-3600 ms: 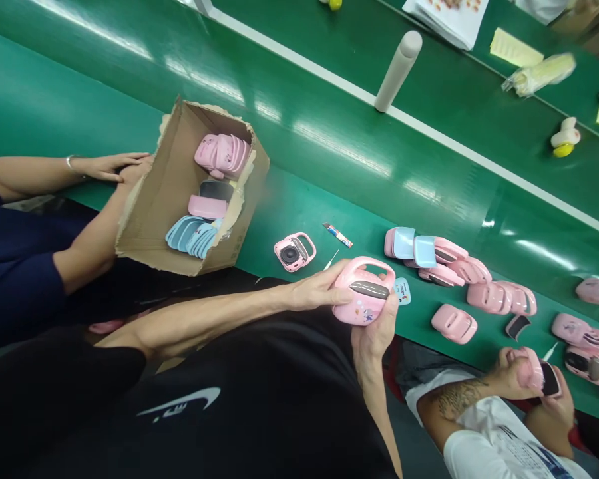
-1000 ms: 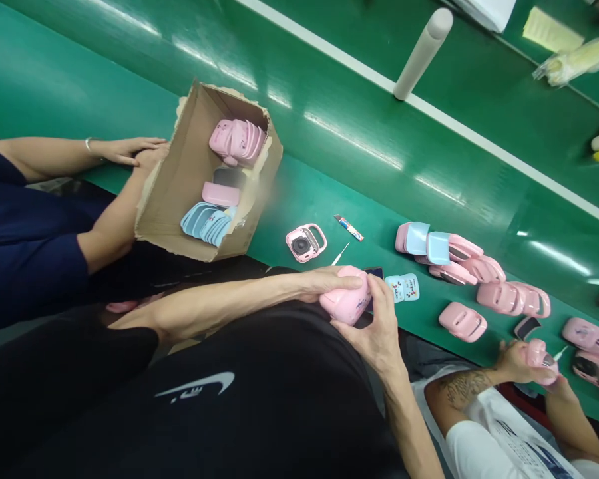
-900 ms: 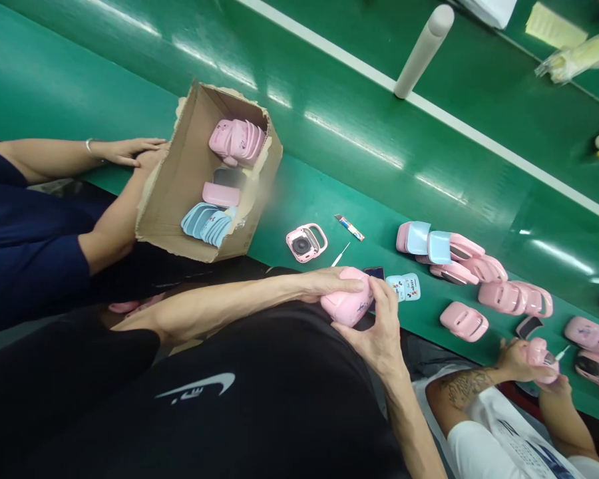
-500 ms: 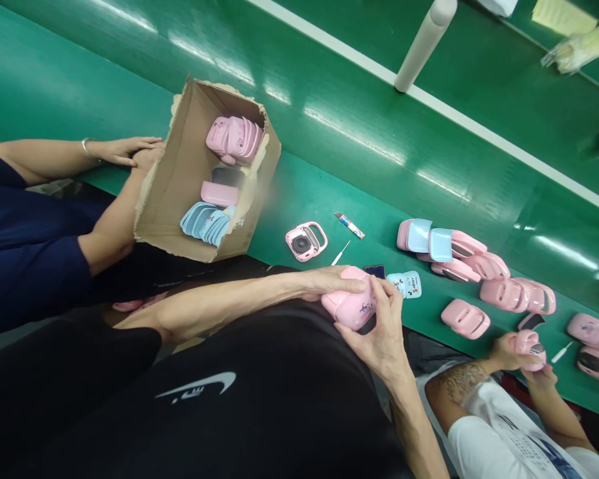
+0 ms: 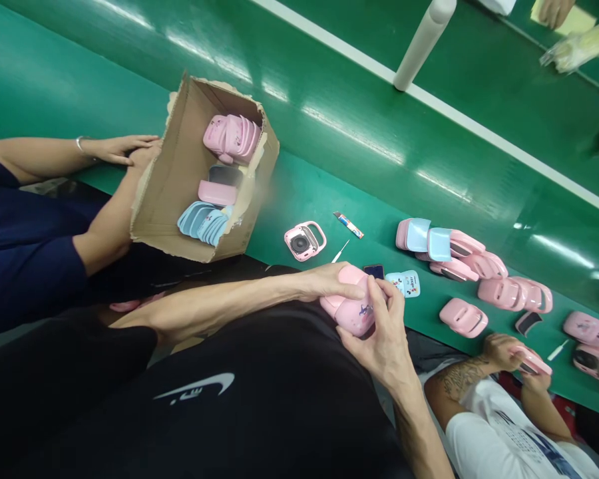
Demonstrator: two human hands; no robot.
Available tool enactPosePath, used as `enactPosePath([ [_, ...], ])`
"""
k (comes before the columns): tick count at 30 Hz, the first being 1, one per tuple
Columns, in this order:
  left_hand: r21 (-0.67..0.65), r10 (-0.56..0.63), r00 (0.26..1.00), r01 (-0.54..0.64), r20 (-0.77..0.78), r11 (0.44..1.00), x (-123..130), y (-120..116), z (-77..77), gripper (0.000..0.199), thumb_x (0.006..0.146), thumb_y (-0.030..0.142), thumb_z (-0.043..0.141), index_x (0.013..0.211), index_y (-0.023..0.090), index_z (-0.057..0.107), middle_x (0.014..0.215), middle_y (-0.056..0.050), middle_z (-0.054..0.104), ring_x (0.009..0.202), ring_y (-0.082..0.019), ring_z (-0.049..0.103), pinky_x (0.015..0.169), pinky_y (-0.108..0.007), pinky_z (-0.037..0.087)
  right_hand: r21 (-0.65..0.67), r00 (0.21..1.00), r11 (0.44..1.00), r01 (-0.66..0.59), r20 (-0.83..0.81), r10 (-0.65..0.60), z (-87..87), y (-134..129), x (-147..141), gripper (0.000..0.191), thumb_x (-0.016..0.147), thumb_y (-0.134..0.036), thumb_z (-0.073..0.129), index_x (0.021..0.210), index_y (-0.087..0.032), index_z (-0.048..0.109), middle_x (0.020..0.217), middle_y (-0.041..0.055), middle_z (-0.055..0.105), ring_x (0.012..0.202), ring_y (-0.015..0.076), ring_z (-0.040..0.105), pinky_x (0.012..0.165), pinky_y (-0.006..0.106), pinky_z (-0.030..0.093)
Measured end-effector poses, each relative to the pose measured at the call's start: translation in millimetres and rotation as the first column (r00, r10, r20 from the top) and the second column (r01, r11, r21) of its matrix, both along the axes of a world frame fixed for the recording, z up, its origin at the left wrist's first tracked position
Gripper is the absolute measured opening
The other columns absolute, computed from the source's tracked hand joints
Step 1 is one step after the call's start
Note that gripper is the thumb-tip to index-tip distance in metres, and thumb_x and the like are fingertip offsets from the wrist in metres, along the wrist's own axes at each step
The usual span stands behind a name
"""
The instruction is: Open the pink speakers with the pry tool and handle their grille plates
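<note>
A rounded pink plastic case (image 5: pixel 350 318) with a small dark print is held close against my black shirt. My left hand (image 5: pixel 328 282) grips it from the far left side, thumb laid across its top. From the right, the fingers and thumb of my right hand (image 5: pixel 385 338) close around its printed edge. Just beyond my hands lie a small dark rectangular piece (image 5: pixel 374 271) and a light blue printed panel (image 5: pixel 405 284). Further off on the green table are a pink frame with a round black speaker (image 5: pixel 300 243), a thin white-handled tool (image 5: pixel 340 252) and a small colourful printed strip (image 5: pixel 349 225).
To the left stands a torn cardboard box (image 5: pixel 167 193) with pink and light blue panels, a co-worker's hands (image 5: pixel 130 150) against it. Several pink cases (image 5: pixel 463 317) line the table at right, where another co-worker's hands (image 5: pixel 502 352) hold a pink part. A pale post (image 5: pixel 422 50) rises behind.
My hands keep their hold on the pink case, with barely any shift. The co-worker at right has turned the pink part, and a hand has appeared at the top right.
</note>
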State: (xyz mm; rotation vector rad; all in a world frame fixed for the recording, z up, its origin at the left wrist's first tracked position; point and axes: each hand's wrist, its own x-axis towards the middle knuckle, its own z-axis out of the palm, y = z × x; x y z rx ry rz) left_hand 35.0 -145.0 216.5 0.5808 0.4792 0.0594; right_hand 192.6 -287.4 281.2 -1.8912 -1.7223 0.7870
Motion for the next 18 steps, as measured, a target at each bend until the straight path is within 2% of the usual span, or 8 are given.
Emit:
enactPosePath([
  [7,0.049,-0.004,1.0,0.003,0.009,0.999,0.5,1.8,6.2,0.048,0.072,0.045,0.099,0.107,0.015,0.081,0.099,-0.007,0.082,0.087,-0.02,0.077,0.077,-0.027,0.059,0.008,1.0,1.0,0.0,0.012,0.0,5.4,-1.0,-2.1,0.105,0.082,-0.023,0.077,0.172,-0.034,0.024,0.153,0.0157,0.042,0.144,0.0392,0.049,0.114,0.065,0.055],
  [13,0.11,0.016,1.0,-0.015,-0.005,0.994,-0.5,1.1,6.4,0.054,0.063,0.035,0.104,0.107,0.015,0.079,0.097,-0.006,0.08,0.085,-0.019,0.074,0.071,-0.024,0.058,0.005,0.999,1.0,0.004,0.048,-0.004,9.2,-3.1,-2.8,0.101,0.085,-0.024,0.077,0.171,-0.033,0.026,0.153,0.0163,0.042,0.143,0.0398,0.05,0.114,0.066,0.055],
  [18,0.154,0.023,1.0,-0.022,-0.006,0.988,-0.7,-0.1,11.7,0.042,0.071,0.04,0.098,0.1,0.015,0.079,0.094,-0.006,0.079,0.085,-0.019,0.073,0.072,-0.025,0.056,-0.003,0.998,1.0,-0.005,0.059,0.006,10.0,-3.4,-2.3,0.101,0.085,-0.024,0.076,0.172,-0.031,0.026,0.154,0.0166,0.042,0.143,0.039,0.049,0.115,0.066,0.054],
])
